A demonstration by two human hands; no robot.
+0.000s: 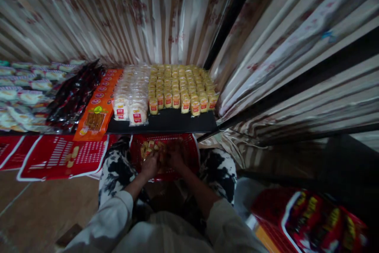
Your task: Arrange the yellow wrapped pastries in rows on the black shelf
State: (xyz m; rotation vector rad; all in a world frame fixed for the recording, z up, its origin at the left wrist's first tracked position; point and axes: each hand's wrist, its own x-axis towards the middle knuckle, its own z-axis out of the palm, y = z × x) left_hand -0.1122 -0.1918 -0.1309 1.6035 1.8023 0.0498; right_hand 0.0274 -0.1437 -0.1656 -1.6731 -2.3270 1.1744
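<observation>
Between my knees sits a red plastic basket (194, 148) with small yellow-wrapped snack packs (149, 147) heaped in its left part. Both hands reach down into it. My left hand (151, 165) is at the packs, its fingers bent downward and their tips hidden. Close beside it, my right hand (175, 158) is dark and blurred, so its fingers and anything in them do not show. On the black shelf (177, 122) just beyond, similar small yellow packs (182, 87) stand in several rows, next to stacked clear packs of round white pieces (132, 95).
Farther left on the shelf lie an orange strip of snack packets (102, 95), dark shiny packets (77, 95) and white packs (29, 83). Another red basket (59, 158) is below them. At lower right is a container of red packets (322, 217). Striped curtains (166, 16) hang behind; a dark bar (296, 91) slants at right.
</observation>
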